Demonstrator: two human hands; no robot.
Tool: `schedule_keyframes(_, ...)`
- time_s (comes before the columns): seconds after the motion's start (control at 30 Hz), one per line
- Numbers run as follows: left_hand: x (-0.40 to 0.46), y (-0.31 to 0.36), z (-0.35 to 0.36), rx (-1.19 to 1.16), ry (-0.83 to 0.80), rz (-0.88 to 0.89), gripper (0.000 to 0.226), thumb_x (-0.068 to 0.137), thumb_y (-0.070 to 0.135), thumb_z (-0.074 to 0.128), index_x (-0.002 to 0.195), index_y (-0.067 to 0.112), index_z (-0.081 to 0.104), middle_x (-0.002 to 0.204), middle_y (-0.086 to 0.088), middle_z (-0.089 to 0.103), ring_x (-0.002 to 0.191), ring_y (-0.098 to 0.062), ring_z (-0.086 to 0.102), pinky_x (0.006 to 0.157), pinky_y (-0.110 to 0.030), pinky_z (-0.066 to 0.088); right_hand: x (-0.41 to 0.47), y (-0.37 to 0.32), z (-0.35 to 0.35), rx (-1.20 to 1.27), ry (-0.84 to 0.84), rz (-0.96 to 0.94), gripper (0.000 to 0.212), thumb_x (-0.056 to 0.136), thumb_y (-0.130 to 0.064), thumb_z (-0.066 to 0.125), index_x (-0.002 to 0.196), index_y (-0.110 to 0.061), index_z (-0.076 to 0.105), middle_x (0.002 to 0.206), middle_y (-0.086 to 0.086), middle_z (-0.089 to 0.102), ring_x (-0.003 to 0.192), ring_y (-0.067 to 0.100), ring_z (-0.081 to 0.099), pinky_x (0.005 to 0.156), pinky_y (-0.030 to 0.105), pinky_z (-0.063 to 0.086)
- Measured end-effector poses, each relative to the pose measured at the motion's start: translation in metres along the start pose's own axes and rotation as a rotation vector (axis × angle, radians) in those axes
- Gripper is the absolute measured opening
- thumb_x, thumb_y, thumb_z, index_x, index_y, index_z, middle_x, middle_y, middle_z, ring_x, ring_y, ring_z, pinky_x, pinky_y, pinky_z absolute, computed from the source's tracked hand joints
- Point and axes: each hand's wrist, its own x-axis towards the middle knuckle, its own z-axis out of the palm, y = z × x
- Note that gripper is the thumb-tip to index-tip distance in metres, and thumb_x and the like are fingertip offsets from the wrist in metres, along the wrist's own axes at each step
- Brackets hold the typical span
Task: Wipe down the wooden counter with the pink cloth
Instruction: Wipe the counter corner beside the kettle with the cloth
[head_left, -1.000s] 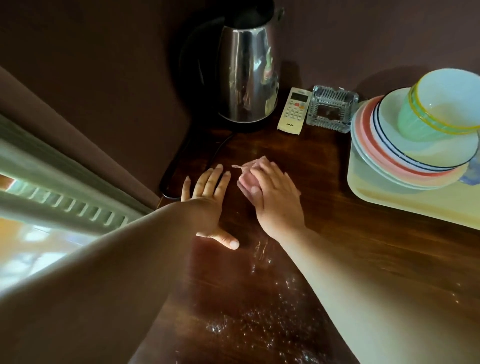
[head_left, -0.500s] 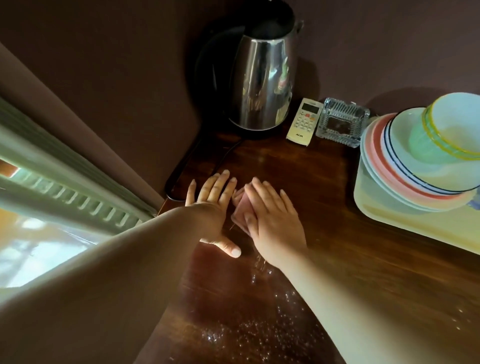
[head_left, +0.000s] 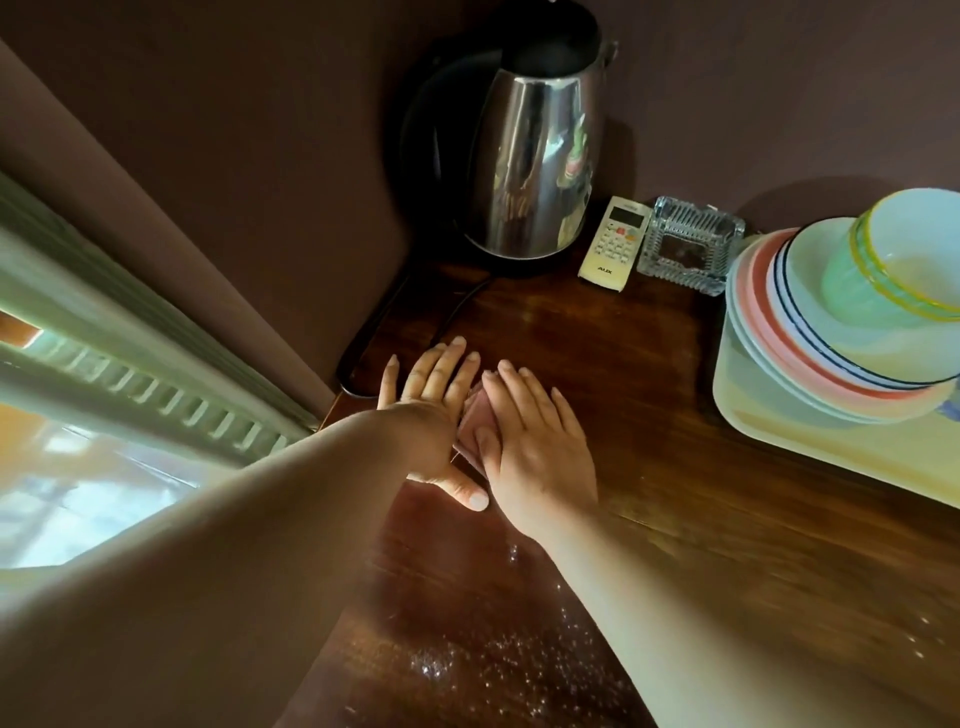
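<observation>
The dark wooden counter (head_left: 649, 415) fills the middle and lower right of the head view. A small folded pink cloth (head_left: 475, 423) lies on it, mostly hidden, with only a strip showing between my two hands. My right hand (head_left: 535, 447) lies flat on top of the cloth, fingers straight and pointing away from me. Beside it, my left hand (head_left: 431, 415) rests flat on the wood with fingers spread, its thumb reaching under the cloth's near edge. Wet droplets (head_left: 467, 660) glisten on the counter closer to me.
A steel kettle (head_left: 535, 161) stands at the back corner, its black cord (head_left: 374, 338) running along the wall. A white remote (head_left: 615, 241) and a glass ashtray (head_left: 688, 244) lie beside it. A yellow tray (head_left: 831, 447) with stacked plates (head_left: 779, 332) and a bowl (head_left: 893, 265) sits at the right.
My right hand has slid the cloth toward me and leftward, right next to my left hand, and now covers more of it. The left hand stays flat in place.
</observation>
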Motion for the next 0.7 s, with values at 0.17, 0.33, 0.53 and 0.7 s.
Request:
schedule_keyframes(0.17,-0.020,-0.008,0.027,-0.195,0.267,0.069,0.155,0.046,0.093,0.060,0.145,0.023,-0.037,0.153,0.005,-0.044,0.138,-0.014,-0.044,0.113,-0.053,-0.025,0.028,-0.001,-0.008,-0.028,-0.019,0.005,0.056,0.106,-0.043,0.015,0.160,-0.028,0.012,0.168,-0.005,0.007,0.154,0.014,0.002,0.125,0.039,0.005)
schedule_keyframes(0.33,-0.066,-0.035,0.084,-0.600,0.686,-0.369,0.133,0.060,0.091,0.040,0.157,0.011,-0.001,0.164,-0.008,0.000,0.151,-0.025,-0.002,0.120,-0.049,-0.001,0.002,-0.009,-0.003,-0.048,-0.044,-0.057,0.058,0.105,-0.045,0.005,0.160,-0.028,0.008,0.168,-0.004,0.003,0.154,0.015,0.000,0.125,0.040,0.005)
schedule_keyframes(0.53,-0.043,-0.056,0.074,-0.814,0.240,-0.648,0.099,0.078,0.078,0.055,0.146,0.010,0.029,0.146,-0.014,0.039,0.137,-0.035,0.035,0.111,-0.042,0.029,0.013,-0.014,-0.010,-0.017,-0.046,-0.110,0.055,0.106,-0.045,0.013,0.159,-0.030,0.016,0.167,-0.003,0.014,0.154,0.017,0.010,0.124,0.040,0.012)
schedule_keyframes(0.7,-0.041,-0.056,0.074,-0.792,0.238,-0.645,0.095,0.081,0.076,0.053,0.144,0.010,0.029,0.141,-0.013,0.039,0.132,-0.034,0.037,0.109,-0.046,0.033,0.000,-0.023,-0.019,0.169,0.075,0.068,0.045,0.093,-0.040,0.065,0.135,-0.028,0.054,0.145,0.006,0.041,0.131,0.027,0.037,0.104,0.037,0.038)
